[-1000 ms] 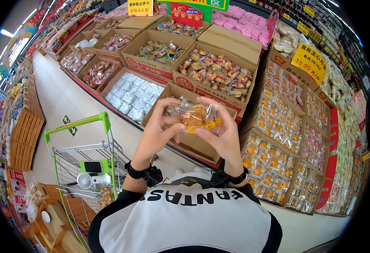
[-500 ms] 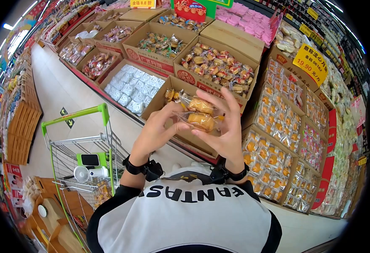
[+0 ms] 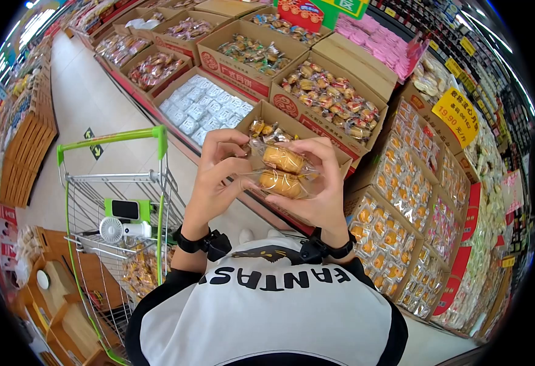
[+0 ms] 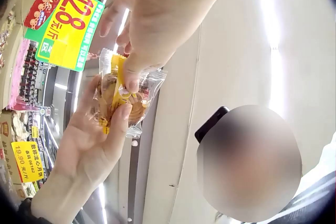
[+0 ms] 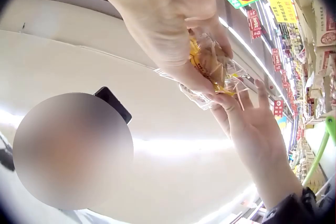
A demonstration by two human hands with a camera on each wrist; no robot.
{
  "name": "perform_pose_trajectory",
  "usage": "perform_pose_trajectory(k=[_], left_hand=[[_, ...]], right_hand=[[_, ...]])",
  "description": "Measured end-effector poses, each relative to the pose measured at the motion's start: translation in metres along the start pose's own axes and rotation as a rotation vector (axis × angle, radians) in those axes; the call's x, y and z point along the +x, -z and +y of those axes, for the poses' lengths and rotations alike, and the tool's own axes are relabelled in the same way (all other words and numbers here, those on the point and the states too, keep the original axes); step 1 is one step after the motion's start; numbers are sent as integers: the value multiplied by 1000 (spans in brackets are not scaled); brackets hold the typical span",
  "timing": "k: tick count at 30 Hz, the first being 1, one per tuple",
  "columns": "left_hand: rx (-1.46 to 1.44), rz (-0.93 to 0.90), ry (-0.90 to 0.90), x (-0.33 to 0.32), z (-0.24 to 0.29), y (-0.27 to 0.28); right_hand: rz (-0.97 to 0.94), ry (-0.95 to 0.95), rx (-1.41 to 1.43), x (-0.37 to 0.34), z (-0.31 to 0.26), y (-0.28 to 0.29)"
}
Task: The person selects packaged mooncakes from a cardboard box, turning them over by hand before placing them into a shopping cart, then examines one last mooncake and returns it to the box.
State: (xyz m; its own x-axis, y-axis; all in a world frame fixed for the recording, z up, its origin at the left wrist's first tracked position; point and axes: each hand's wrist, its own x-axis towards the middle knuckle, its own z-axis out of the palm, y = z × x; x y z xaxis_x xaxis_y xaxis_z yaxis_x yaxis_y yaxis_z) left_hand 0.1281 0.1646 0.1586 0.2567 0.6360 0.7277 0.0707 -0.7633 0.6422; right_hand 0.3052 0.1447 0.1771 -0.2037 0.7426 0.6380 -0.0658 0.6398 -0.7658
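Two golden mooncakes (image 3: 281,182) in clear wrapping with yellow bands are held up in front of the chest, one above the other in the head view. My right hand (image 3: 317,186) grips them from the right, thumb below and fingers behind. My left hand (image 3: 215,171) pinches the left end of the wrapping between thumb and fingertips. In the left wrist view the wrapped mooncakes (image 4: 123,95) show a patterned round face and a yellow band, with both thumbs on the near side. Behind them is an open carton (image 3: 267,113) with a few wrapped pastries inside.
Cartons of wrapped pastries (image 3: 334,97) and white packets (image 3: 203,104) fill the display ahead. Trays of packaged cakes (image 3: 380,244) stand at the right. At the left is a shopping cart (image 3: 112,137) with a phone (image 3: 125,210) and a small white fan (image 3: 111,229).
The mooncakes have turned from showing their patterned face to showing their sides. My left fingers have shifted along the wrapping, and the head view has swung slightly.
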Motion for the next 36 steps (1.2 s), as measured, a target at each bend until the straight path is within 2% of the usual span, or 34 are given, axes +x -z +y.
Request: perform_pose_trajectory(k=[7, 9, 11, 13, 14, 16, 17, 18, 19, 21, 23, 24, 25, 27, 29, 31, 32, 34, 36], left_hand=[[111, 57, 25, -23, 12, 28], [71, 88, 169, -32, 18, 35], [113, 76, 176, -41, 21, 45], [13, 214, 214, -46, 29, 48], [-21, 219, 283, -51, 35, 53], [30, 204, 331, -60, 45, 62], [62, 174, 377, -65, 50, 67], [130, 139, 450, -76, 53, 74], [157, 162, 445, -86, 54, 75], [206, 313, 533, -106, 58, 79], [288, 371, 557, -124, 62, 85], [308, 428, 602, -135, 63, 87], [328, 488, 648, -143, 65, 89], [348, 584, 613, -155, 72, 93], [322, 672, 741, -170, 81, 97], [346, 753, 731, -196, 80, 99], [275, 799, 750, -209, 81, 99], [93, 898, 756, -230, 87, 98], [90, 987, 753, -248, 93, 94]], right_hand=[[-50, 7, 28, 3, 15, -30], [-88, 16, 68, 7, 15, -40], [-123, 28, 109, 11, 16, -50], [-180, 34, 68, 14, 18, -59], [-197, 40, 87, 14, 18, -65], [-284, -72, 151, 14, 19, -79], [-306, -61, 168, 14, 20, -88], [-326, -104, 278, 14, 22, -97], [-348, -147, 388, 14, 26, -105], [-444, -160, 366, 12, 34, -118], [-528, -348, 477, 14, 33, -136], [-579, -246, 383, 15, 37, -144], [-610, -217, 407, 13, 44, -155], [-685, -384, 535, 2, 56, -178], [-754, -331, 534, -3, 55, -196], [-908, -554, 592, -13, 62, -215], [-978, -587, 620, -19, 65, -224], [-1087, -516, 537, -30, 76, -243], [-1238, -441, 423, -41, 83, -260]])
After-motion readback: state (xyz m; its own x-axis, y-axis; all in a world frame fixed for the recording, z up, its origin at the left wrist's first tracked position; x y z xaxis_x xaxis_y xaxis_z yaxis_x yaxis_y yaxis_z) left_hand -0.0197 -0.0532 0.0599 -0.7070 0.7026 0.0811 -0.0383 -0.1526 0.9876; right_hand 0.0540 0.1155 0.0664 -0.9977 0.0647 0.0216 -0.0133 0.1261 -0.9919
